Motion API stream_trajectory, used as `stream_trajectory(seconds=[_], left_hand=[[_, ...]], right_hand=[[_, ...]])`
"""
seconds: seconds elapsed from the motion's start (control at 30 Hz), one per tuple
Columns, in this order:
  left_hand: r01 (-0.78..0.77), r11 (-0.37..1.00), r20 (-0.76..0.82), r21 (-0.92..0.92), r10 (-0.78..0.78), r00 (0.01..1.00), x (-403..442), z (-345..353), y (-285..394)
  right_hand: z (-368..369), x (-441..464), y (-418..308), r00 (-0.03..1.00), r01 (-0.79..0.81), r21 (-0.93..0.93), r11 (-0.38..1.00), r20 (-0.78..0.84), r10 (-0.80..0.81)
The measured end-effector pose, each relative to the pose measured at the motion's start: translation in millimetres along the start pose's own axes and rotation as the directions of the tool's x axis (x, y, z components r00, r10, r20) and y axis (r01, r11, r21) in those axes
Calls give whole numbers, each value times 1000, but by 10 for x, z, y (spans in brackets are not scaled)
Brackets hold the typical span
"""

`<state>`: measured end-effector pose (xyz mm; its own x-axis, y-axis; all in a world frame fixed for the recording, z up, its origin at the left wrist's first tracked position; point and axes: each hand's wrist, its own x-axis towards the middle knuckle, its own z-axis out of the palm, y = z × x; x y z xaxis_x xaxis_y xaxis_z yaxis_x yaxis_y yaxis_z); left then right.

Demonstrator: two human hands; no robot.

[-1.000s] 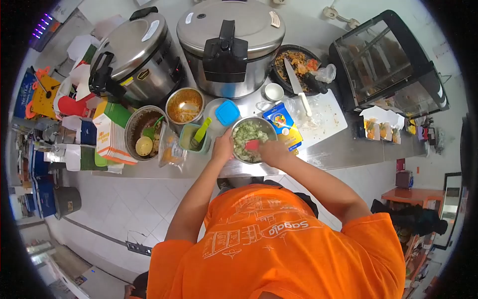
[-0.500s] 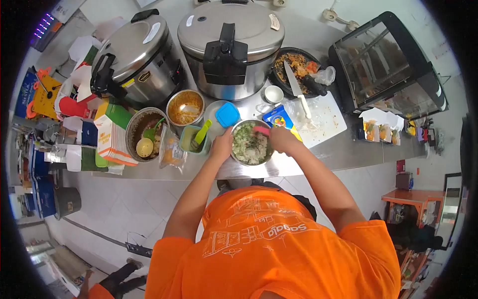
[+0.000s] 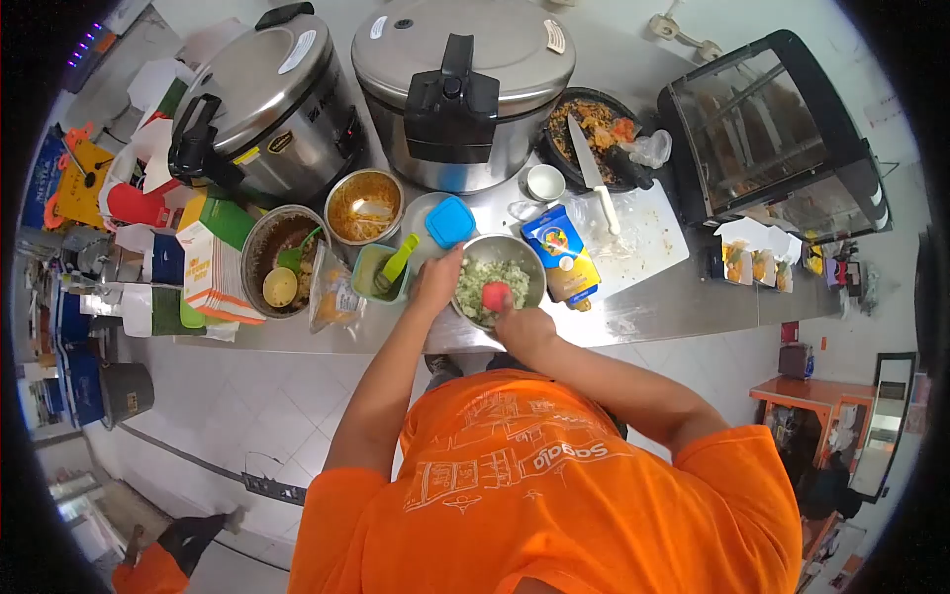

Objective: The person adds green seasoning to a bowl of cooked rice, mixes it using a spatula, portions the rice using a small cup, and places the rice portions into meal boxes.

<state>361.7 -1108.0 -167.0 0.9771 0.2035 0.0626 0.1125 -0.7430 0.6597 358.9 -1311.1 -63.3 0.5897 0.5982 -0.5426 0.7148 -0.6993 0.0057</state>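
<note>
A metal bowl (image 3: 532, 261) stands near the counter's front edge. In it lies a pale mix of rice-like grains and chopped green bits (image 3: 477, 284). My left hand (image 3: 435, 281) grips the bowl's left rim. Fingers closed, my right hand (image 3: 527, 332) holds a red spoon-like utensil (image 3: 497, 294) over the bowl's front; its exact kind is hard to make out. A blue and yellow packet (image 3: 562, 252) lies just right of the bowl. Behind the bowl is a blue lid (image 3: 450, 222), and left of my left hand a tub (image 3: 374, 269) holds a green-handled utensil (image 3: 399, 257).
Two large steel cookers (image 3: 460, 59) stand at the back. A knife (image 3: 591, 168) rests across a black pan (image 3: 564, 163) and a white cutting board (image 3: 658, 238). Pots (image 3: 365, 206) and stacked boxes (image 3: 213, 272) sit left. A glass-fronted cabinet (image 3: 762, 129) is right.
My right hand has moved from the bowl's right side to its front, carrying the red spoon-like utensil toward me. The packet beside the bowl shows more fully. My left hand stays on the rim.
</note>
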Motion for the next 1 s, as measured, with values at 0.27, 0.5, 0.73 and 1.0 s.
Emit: stream_trajectory(seconds=[0.27, 0.5, 0.73, 1.0], left_hand=[[28, 999, 32, 43, -30, 999, 53, -57, 81], [-23, 998, 3, 55, 22, 1000, 57, -108, 194], [-57, 994, -44, 88, 61, 997, 49, 58, 92], [-52, 997, 92, 49, 48, 995, 190, 43, 336]], right_hand=[[-470, -5, 439, 990, 113, 131, 985, -103, -99], [150, -11, 133, 993, -67, 57, 996, 102, 61], [-553, -296, 484, 1000, 19, 170, 985, 14, -22], [-105, -145, 532, 999, 21, 233, 972, 44, -33]])
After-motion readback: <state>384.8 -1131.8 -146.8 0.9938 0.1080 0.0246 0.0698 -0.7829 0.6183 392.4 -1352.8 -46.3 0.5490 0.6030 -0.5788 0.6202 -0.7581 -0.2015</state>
